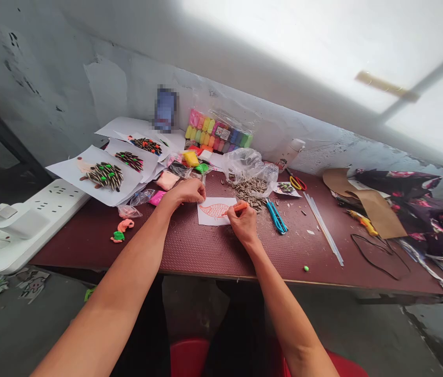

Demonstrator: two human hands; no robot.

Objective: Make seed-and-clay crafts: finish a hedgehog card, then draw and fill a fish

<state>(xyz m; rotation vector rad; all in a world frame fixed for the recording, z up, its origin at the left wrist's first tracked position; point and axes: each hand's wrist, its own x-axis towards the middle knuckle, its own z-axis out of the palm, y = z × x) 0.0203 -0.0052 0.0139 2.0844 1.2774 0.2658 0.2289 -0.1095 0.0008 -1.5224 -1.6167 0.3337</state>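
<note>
A small white paper [213,220] lies flat on the dark red table, bearing an orange outline with short orange marks inside it. My right hand [243,222] is closed around an orange marker [240,207], its tip over the right part of the drawing. At the paper's upper left corner is my left hand [190,191], fingers curled together; whether they pinch the edge is hidden. Just beyond the paper, striped sunflower seeds [250,189] spill from a clear plastic bag [245,159]. A blue utility knife [276,216] lies right of my right hand.
Papers with seed-covered figures [105,177] and a white power strip [36,220] are at left. Colourful clay packs [217,133] stand against the wall. Scissors [297,182], clear glue sticks [323,228] and a yellow glue gun [363,222] lie at right.
</note>
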